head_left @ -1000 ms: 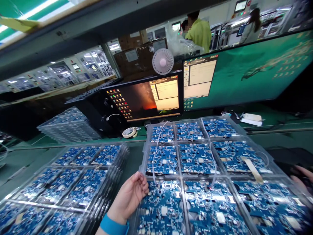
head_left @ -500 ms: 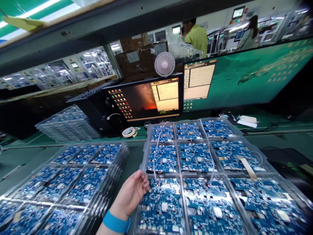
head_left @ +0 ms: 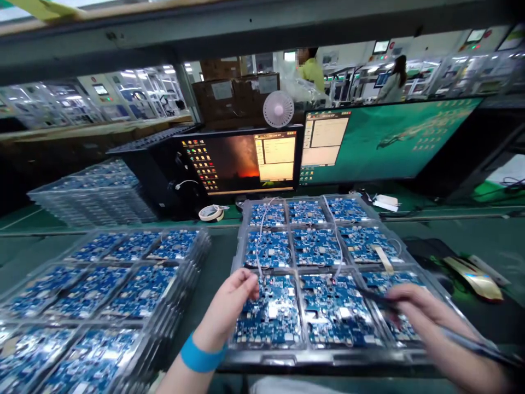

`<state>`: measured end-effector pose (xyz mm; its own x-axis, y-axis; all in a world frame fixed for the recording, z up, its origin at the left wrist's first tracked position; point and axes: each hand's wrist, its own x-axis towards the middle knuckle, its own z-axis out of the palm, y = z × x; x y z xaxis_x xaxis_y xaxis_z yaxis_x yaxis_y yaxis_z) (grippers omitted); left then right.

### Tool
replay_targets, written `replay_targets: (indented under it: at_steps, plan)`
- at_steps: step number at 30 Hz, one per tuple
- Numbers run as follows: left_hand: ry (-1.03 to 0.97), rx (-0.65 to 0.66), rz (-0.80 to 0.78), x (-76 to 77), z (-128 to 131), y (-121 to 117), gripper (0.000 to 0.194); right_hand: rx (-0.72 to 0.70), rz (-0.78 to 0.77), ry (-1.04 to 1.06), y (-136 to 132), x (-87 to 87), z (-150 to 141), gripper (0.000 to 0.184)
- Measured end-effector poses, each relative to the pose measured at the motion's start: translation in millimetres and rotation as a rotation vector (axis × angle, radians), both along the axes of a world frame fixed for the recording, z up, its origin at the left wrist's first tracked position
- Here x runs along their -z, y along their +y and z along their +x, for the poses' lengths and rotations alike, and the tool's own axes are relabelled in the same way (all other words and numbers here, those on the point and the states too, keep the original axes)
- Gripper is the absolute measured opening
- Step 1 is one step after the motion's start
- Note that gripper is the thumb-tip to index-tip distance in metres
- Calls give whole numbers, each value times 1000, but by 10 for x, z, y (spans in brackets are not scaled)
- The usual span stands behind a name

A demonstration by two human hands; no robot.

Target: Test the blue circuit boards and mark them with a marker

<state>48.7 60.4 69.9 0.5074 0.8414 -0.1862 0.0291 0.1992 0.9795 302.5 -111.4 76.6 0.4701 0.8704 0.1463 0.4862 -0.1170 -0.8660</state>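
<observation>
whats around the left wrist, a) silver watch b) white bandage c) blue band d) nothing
C, a blue band circles the wrist of the left hand.
</observation>
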Motion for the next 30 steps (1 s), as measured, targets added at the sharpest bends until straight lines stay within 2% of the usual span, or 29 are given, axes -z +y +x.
replay_targets:
  at_steps: [3,4,6,10,14,17,23,30]
  plan:
    - [110,181,168,-169,49,-183,13,-355,-100,83,229,-54,-354,16]
    - [140,239,201,-216,63,-239,12,-440,-103,103,293,-74,-467,16]
    - [179,328,249,-278,80,-335,11,-522,-70,120,384,-95,-649,15]
    - [225,437,314,-293,85,-462,17,-530,-14,155,442,-27,-823,14]
    - [356,542,443,-265,107,-517,17,-482,-46,165,459,60,-864,14]
    - [428,616,564,-238,136,-537,30,-468,-91,149,478,64,-862,17]
    - [497,725,694,-151,163,-565,55,-577,-155,140,458,30,-806,17]
    - [561,784,759,-153,188,-597,65,-770,-168,141,404,0,-710,13]
